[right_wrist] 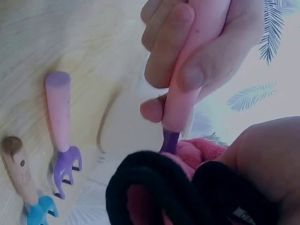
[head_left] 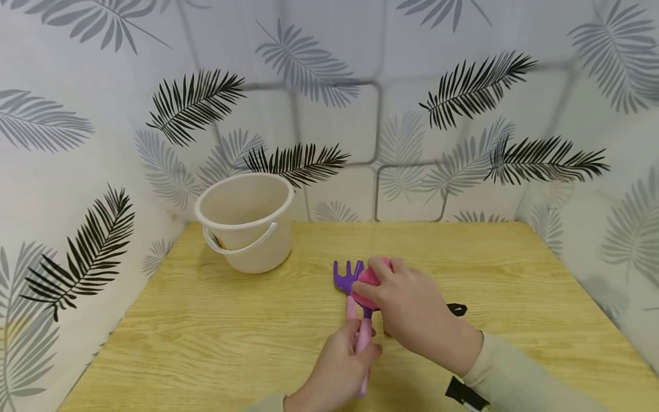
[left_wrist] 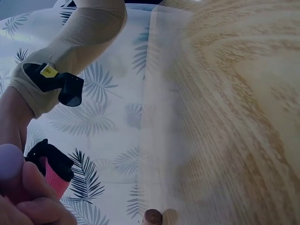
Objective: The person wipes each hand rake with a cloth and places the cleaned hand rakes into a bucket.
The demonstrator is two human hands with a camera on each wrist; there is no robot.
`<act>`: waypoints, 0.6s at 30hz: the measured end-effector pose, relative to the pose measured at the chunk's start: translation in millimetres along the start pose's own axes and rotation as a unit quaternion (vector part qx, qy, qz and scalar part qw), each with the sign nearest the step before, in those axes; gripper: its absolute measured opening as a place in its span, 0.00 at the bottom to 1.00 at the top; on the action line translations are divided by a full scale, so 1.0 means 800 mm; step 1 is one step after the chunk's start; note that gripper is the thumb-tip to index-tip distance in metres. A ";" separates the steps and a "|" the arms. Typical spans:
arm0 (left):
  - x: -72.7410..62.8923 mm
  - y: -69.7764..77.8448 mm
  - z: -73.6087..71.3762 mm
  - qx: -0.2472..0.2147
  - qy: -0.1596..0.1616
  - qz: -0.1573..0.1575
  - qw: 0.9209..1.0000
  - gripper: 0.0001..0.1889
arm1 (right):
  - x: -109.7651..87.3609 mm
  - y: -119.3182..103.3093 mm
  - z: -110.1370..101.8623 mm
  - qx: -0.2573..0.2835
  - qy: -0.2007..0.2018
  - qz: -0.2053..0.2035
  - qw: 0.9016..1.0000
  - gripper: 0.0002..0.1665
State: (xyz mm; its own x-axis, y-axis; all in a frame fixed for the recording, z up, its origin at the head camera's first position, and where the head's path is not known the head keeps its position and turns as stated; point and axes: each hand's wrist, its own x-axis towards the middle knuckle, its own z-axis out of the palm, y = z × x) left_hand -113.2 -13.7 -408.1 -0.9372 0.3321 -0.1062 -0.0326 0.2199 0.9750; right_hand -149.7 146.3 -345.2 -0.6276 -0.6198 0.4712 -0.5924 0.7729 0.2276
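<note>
The left hand [head_left: 336, 367], grip closed, is holding a pink-handled tool [head_left: 364, 334]; the right hand [head_left: 418, 312], grip curled, is holding a pink cloth [head_left: 366, 285] against its purple neck [head_left: 368, 313]

Round cream plastic bucket [head_left: 259, 257] sits near the back left corner of the yellowish wood-grain desk [head_left: 206, 332]. Pink-handled purple hand fork [right_wrist: 61, 136] lies mid-desk, wooden-handled blue fork [right_wrist: 23, 183] beside it. Black-and-grey leaf-print wallpaper [head_left: 334, 126] behind, lol.

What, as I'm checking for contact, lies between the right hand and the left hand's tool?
A pink cloth lies between them; the right wrist view shows this.
</note>
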 end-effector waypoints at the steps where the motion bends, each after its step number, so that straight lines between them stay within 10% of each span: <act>1: 0.000 0.000 0.000 -0.002 -0.004 -0.002 1.000 0.14 | 0.001 -0.001 0.000 0.000 0.001 -0.011 1.000 0.31; 8: 0.002 -0.002 0.000 -0.019 -0.031 0.000 0.999 0.15 | 0.008 -0.009 0.000 0.015 -0.012 -0.061 0.998 0.24; 18: 0.000 -0.005 0.009 -0.018 -0.023 -0.008 1.000 0.13 | 0.032 0.026 0.030 0.002 -0.036 0.040 0.999 0.26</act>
State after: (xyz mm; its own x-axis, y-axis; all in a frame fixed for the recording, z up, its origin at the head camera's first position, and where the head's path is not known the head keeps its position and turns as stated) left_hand -110.7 -7.5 -413.3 -0.9198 0.3704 -0.1295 -0.0607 0.1916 0.9796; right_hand -190.2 143.0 -349.3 -0.7075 -0.5647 0.4250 -0.5411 0.8196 0.1882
